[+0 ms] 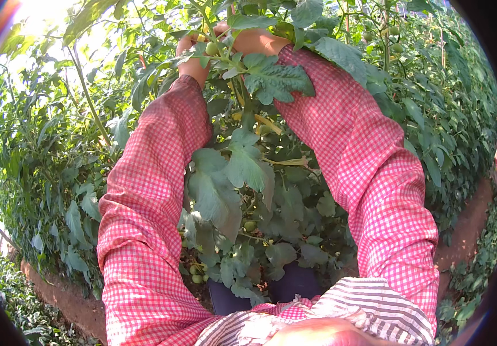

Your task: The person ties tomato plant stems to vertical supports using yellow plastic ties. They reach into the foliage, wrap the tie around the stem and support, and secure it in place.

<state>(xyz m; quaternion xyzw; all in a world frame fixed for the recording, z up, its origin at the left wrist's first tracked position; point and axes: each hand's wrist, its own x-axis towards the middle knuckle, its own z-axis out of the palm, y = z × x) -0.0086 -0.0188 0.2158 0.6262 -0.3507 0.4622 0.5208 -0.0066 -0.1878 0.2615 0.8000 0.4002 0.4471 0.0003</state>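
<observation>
Both my hands are raised among the stems of a tomato plant at the top of the view. My left hand (192, 67) is left of a green tomato (212, 48), its fingers partly behind leaves. Across from it, my right hand (257, 42) reaches in from the right, with leaves and a stem covering much of its fingers. A small yellow strip (202, 37) shows near the fingertips; whether it is held is unclear. Below the hands hang a broad tomato leaf (276, 78) and the plant's main stem (247, 116).
Dense tomato foliage (49, 173) stands on both sides. Green tomatoes (197, 277) hang low between my arms, and another cluster (395, 39) is at upper right. Bare soil (465, 229) runs along the right, with more soil (66, 298) at lower left.
</observation>
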